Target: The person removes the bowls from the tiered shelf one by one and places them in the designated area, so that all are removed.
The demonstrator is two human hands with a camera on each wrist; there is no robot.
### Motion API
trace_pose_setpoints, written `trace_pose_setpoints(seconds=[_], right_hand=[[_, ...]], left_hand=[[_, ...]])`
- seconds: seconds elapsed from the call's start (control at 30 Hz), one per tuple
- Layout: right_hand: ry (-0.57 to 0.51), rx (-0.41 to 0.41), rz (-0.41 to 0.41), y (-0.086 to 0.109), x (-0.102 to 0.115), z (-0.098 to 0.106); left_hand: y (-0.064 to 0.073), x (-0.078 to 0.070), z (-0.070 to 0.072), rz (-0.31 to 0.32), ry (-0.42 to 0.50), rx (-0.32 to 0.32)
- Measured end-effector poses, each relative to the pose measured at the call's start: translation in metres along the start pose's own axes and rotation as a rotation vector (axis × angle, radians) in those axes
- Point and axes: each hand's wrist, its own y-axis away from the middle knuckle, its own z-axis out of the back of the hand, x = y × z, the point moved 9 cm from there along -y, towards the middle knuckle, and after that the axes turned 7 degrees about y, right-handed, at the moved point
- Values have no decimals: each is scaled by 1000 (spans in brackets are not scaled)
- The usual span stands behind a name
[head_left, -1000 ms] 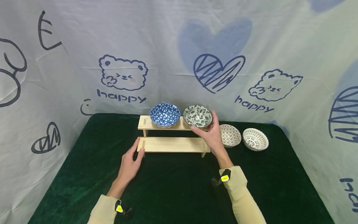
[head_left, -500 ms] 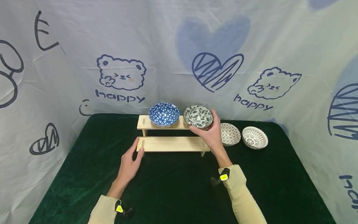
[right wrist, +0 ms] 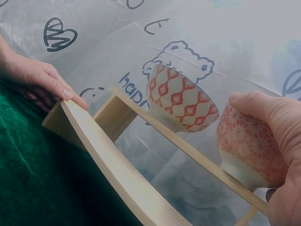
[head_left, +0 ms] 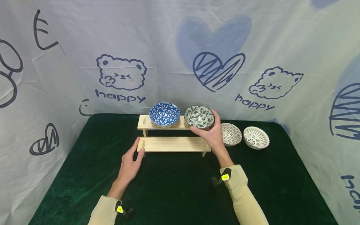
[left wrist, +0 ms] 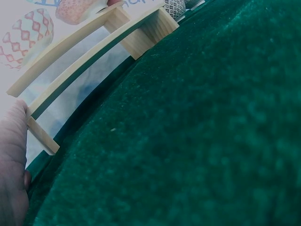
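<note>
A two-step wooden display stand [head_left: 174, 144] stands on the green cloth. My left hand [head_left: 130, 165] holds the left end of its lower step, thumb in front and fingers at the side. On the upper step, at the right, sits a bowl with a dark leaf pattern inside [head_left: 199, 117]; the right wrist view shows its reddish floral outside [right wrist: 249, 146]. My right hand [head_left: 212, 134] grips this bowl by its right side, thumb at the front. To its left sits a bowl with blue triangles inside [head_left: 164, 114], red diamonds on its outside [right wrist: 181, 101].
Right of the stand, a brown-patterned bowl [head_left: 232, 134] and a white bowl with dark marks [head_left: 256, 137] rest on the green cloth [head_left: 180, 187]. A pale printed curtain [head_left: 168, 47] hangs close behind the stand and along both sides.
The head view has shifted very slightly. Both hands, the bowls and the stand keep their places relative to one another.
</note>
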Motion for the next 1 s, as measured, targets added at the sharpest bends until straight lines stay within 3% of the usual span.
trace_pose_setpoints(seconds=[0.2, 0.4, 1.0], right_hand=[[-6, 38, -5, 0, 1, -2], [20, 27, 20, 1, 3, 0], [-98, 16, 93, 6, 12, 8]], left_hand=[[0, 1, 0, -4, 3, -2], [0, 0, -1, -8, 5, -4], [0, 0, -2, 1, 1, -2]])
